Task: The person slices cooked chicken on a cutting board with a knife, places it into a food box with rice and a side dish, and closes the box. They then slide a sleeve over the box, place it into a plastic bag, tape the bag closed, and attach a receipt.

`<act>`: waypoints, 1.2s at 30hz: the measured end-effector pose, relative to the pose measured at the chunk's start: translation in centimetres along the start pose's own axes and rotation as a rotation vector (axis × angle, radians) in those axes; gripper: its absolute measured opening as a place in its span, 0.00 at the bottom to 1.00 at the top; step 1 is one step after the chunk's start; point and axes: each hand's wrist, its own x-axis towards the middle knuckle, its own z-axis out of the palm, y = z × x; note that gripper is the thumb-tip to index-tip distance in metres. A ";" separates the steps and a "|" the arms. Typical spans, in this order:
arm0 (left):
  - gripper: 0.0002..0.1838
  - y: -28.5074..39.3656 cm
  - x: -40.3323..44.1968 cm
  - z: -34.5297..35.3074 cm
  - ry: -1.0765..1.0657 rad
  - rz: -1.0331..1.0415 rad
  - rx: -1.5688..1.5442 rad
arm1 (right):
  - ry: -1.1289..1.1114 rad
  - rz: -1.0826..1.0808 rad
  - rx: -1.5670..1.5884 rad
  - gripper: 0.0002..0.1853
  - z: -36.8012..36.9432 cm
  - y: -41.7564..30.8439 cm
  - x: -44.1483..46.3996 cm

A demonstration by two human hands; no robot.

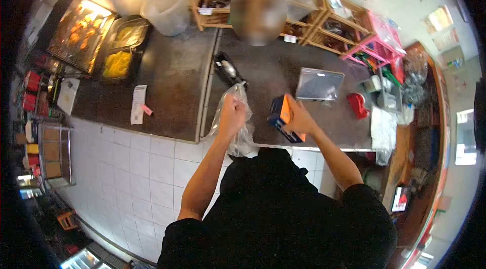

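My left hand (232,113) is closed on a clear plastic bag (242,140), which hangs down over the table's front edge. Just beyond that hand lies a black pouch-like item (229,68) with something pale in it; its kind is unclear. My right hand (299,117) grips an orange and dark blue box (280,112) from its right side, close to the front edge of the dark table (260,81). What the box contains is hidden.
A tablet (320,85) stands behind my right hand, with a red tape dispenser (358,105) to its right. White plastic bags (383,129) hang at the right corner. Wooden racks (331,28) line the back. A paper slip (137,104) and food trays (117,64) are leftward.
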 end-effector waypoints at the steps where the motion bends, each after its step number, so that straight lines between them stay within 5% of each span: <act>1: 0.06 -2.0 -0.3 1.5 -0.089 -0.156 -0.227 | 0.109 -0.038 0.107 0.66 -1.6 0.8 -0.7; 4: 0.09 2.2 -0.6 4.3 -0.319 -0.488 -0.723 | 0.226 -0.100 0.224 0.66 -11.7 -5.1 -3.8; 8: 0.11 8.4 -2.0 8.7 -0.174 -0.674 -1.120 | 0.412 -0.385 0.321 0.70 -15.3 -7.0 -4.5; 11: 0.14 13.0 -2.3 10.8 0.029 -0.650 -1.074 | 0.318 -0.493 0.415 0.71 -10.5 -3.5 -4.4; 12: 0.16 10.7 -1.8 10.5 -0.022 -0.502 -1.031 | 0.242 -0.494 0.404 0.71 -8.6 -1.8 -4.7; 14: 0.19 8.1 -1.8 9.8 -0.128 -0.294 -1.115 | -0.042 -0.325 0.424 0.69 -5.5 1.8 -5.6; 17: 0.20 9.4 -4.5 13.3 0.023 -0.466 -0.805 | -0.167 -0.046 -0.053 0.66 -5.7 5.6 -7.7; 23: 0.20 11.5 -9.2 24.0 -0.316 0.053 -0.171 | -0.363 -0.095 -0.309 0.58 -6.8 11.2 -10.3; 25: 0.21 12.3 -9.4 24.6 -0.269 0.000 -0.188 | -0.337 -0.149 -0.370 0.55 -7.1 13.5 -11.2; 26: 0.21 12.7 -9.6 24.9 -0.246 -0.025 -0.198 | -0.447 -0.074 -0.400 0.62 -8.4 13.3 -11.3; 27: 0.22 13.9 -9.7 24.5 -0.210 -0.229 -0.255 | -0.487 -0.098 -0.304 0.61 -8.4 14.8 -11.3; 31: 0.21 13.9 -10.5 26.5 -0.494 -0.344 -0.156 | -0.777 -0.070 0.028 0.59 -6.7 20.4 -6.8; 33: 0.20 13.4 -10.2 29.3 -0.507 0.052 -0.102 | -0.558 -0.028 -0.190 0.58 -8.0 18.4 -8.7; 34: 0.20 14.3 -9.8 29.4 -0.457 -0.067 -0.146 | -0.359 -0.140 -0.389 0.56 -5.3 19.8 -10.0; 36: 0.21 16.9 -8.3 28.4 -0.367 -0.298 -0.225 | -0.272 -0.102 -0.201 0.52 -3.7 20.1 -10.7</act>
